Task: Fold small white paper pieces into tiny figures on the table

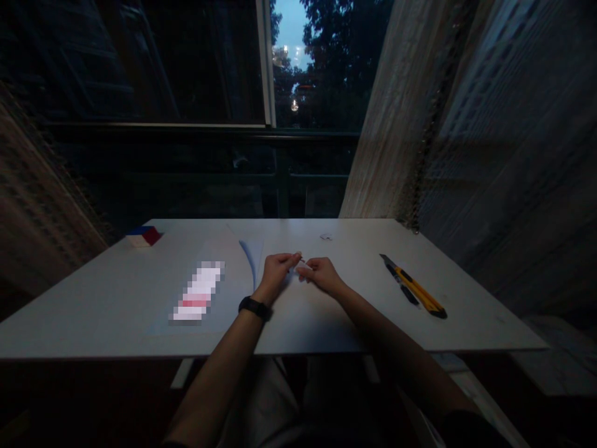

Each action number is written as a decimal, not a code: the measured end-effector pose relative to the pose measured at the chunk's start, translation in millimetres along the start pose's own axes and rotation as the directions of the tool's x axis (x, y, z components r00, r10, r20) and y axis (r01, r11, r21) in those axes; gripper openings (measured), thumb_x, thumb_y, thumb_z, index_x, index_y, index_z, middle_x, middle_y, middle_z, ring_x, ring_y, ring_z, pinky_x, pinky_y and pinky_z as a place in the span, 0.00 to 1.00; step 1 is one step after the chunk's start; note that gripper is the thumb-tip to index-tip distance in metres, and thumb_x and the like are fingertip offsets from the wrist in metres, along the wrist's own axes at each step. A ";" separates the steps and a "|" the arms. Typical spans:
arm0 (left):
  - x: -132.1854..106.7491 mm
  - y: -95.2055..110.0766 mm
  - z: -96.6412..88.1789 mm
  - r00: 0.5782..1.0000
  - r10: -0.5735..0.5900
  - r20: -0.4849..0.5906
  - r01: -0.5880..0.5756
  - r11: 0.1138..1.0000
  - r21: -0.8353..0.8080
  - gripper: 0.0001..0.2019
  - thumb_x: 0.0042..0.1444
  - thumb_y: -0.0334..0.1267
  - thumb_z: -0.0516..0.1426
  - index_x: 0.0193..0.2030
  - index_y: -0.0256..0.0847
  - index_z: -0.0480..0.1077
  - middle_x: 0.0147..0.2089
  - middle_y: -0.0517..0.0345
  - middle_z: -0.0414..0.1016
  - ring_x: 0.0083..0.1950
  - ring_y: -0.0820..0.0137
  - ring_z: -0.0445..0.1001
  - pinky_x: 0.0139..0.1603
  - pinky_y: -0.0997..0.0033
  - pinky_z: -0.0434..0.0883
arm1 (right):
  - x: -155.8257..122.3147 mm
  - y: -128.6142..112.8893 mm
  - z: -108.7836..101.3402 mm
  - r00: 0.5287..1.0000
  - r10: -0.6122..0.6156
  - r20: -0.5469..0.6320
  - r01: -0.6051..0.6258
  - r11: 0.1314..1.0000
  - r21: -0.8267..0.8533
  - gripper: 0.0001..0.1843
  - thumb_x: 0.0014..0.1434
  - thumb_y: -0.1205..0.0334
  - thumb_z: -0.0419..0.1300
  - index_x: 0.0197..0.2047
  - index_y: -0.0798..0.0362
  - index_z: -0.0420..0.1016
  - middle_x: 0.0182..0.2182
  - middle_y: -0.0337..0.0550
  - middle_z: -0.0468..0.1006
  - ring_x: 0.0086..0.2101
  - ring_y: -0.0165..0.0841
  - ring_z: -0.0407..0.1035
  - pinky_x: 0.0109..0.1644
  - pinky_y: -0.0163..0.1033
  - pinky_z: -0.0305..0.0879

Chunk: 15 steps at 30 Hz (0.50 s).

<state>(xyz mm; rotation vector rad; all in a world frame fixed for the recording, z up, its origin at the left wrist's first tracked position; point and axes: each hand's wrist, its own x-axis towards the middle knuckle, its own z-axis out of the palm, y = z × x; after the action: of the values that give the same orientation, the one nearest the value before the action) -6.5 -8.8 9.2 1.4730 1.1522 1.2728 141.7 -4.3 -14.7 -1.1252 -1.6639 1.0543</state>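
Observation:
My left hand and my right hand meet over the middle of a white table. Both have their fingers pinched on a small white piece of paper held between them, just above the tabletop. A black band sits on my left wrist. A larger sheet of paper lies flat behind and left of my left hand, one edge curling up.
A yellow and black utility knife and a dark pen lie to the right. A red, white and blue block rests at the far left corner. A tiny white scrap lies further back. Curtains hang at both sides of a dark window.

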 end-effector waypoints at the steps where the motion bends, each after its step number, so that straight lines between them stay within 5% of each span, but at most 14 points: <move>1: -0.2 0.6 0.6 1.000 0.000 0.022 0.001 0.999 -0.037 0.19 0.42 0.52 0.60 0.27 0.34 0.75 0.25 0.55 0.74 0.28 0.73 0.67 0.29 0.74 0.62 | 0.2 0.7 -0.2 1.000 0.006 -0.005 -0.006 1.000 0.013 0.17 0.44 0.49 0.62 0.21 0.57 0.73 0.17 0.41 0.73 0.18 0.25 0.61 0.23 0.31 0.55; 4: -0.8 1.2 2.1 0.998 -0.025 0.057 0.032 0.992 -0.124 0.17 0.38 0.48 0.64 0.27 0.33 0.75 0.28 0.53 0.75 0.31 0.70 0.70 0.34 0.72 0.64 | -0.3 0.6 -1.6 0.999 0.037 -0.021 -0.037 0.999 0.020 0.17 0.42 0.50 0.63 0.18 0.57 0.70 0.14 0.40 0.72 0.15 0.24 0.58 0.19 0.31 0.50; 15: -4.9 7.6 -1.6 0.985 -0.091 0.150 0.101 0.993 -0.066 0.18 0.31 0.40 0.67 0.31 0.33 0.75 0.17 0.62 0.67 0.19 0.78 0.63 0.22 0.76 0.58 | -5.2 -10.9 -6.0 0.991 0.110 0.079 -0.120 0.984 0.134 0.13 0.34 0.59 0.66 0.14 0.57 0.67 0.10 0.38 0.69 0.10 0.22 0.53 0.15 0.30 0.44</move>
<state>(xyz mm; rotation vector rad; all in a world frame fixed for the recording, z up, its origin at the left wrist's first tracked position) -7.5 -15.2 15.8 1.4153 1.0557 1.1102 146.0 -10.8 -3.6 -1.1143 -1.5696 1.2775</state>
